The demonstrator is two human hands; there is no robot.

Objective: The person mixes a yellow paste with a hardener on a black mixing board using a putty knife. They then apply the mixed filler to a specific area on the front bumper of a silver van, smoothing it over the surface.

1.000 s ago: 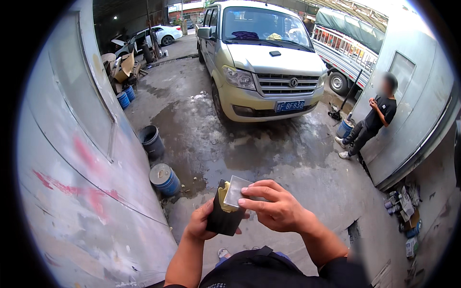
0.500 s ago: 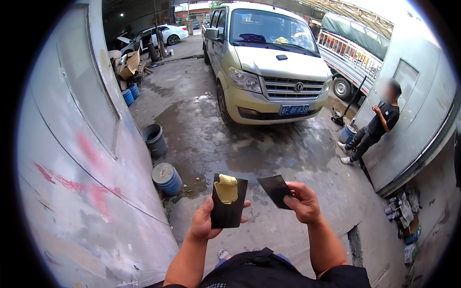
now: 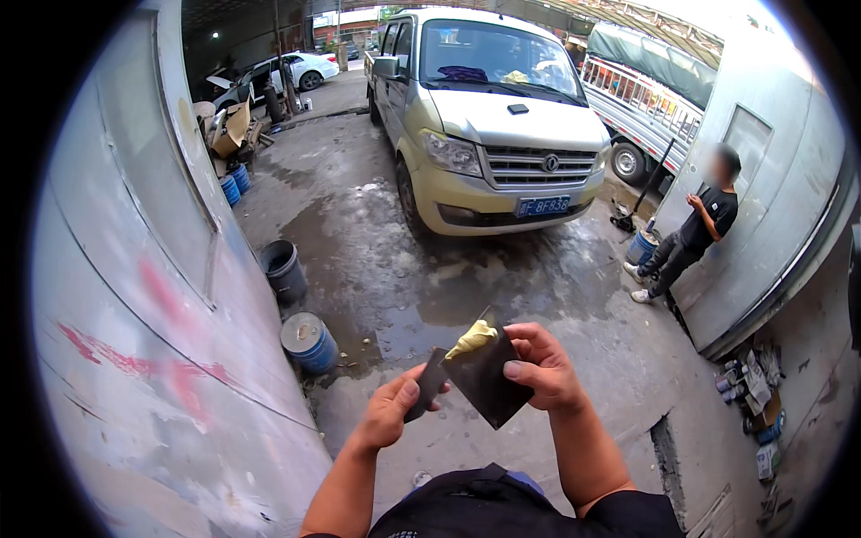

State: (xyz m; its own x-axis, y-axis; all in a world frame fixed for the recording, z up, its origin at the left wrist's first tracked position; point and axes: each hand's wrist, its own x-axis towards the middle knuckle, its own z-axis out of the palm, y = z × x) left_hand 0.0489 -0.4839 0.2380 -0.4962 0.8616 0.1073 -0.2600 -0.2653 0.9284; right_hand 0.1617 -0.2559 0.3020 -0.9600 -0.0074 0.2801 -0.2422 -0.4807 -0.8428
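Observation:
My left hand grips a dark flat plate, tilted and seen partly edge-on. My right hand pinches another dark square spreader, with a lump of soft yellow paste along its upper left edge. The two plates meet or nearly meet at chest height, above the wet grey concrete floor.
A silver-and-cream van stands ahead, a truck behind it. Another person stands by the right metal door. A dark bucket, blue drum, left painted panel and right-hand pile of cans flank me.
The yellow paste has passed from the left-hand plate to the right-hand spreader. My hands moved closer together since half a second ago, and the left plate has tilted nearly edge-on.

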